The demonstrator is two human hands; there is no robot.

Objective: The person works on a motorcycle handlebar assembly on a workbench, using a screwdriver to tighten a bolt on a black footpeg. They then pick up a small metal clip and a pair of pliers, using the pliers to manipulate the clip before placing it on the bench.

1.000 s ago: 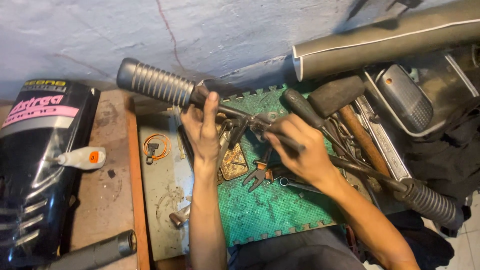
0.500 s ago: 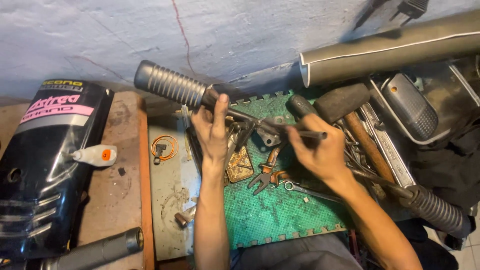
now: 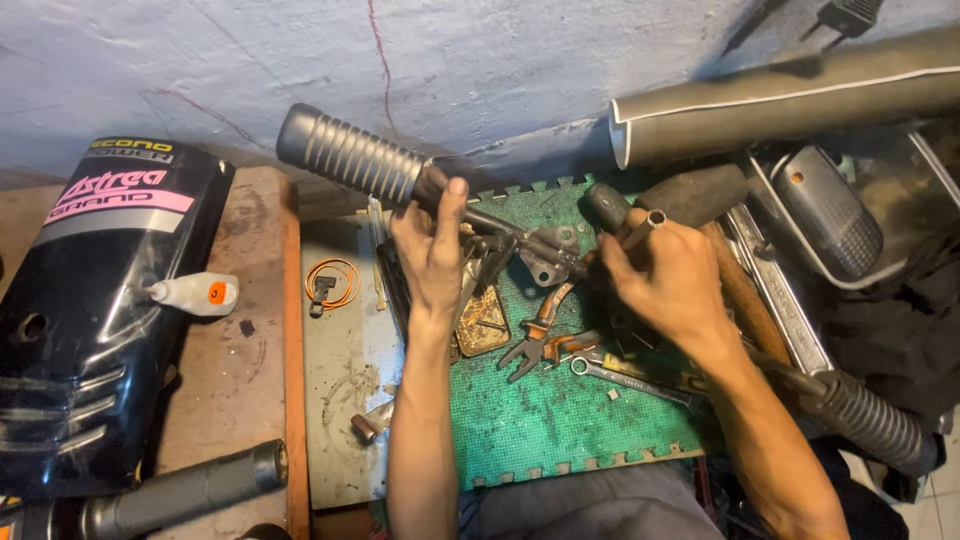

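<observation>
Rough grey wall backs a cluttered desk where a green foam mat lies under the work. On it, the left hand presses down on a metal handlebar just beside its ribbed grey grip, fingers laid together along the bar. The right hand wraps a dark-handled tool, its fingers curled tight around the handle, working at the bar's bracket. Orange-handled pliers and a wrench lie on the mat below. A black fairing panel rests well to the left.
</observation>
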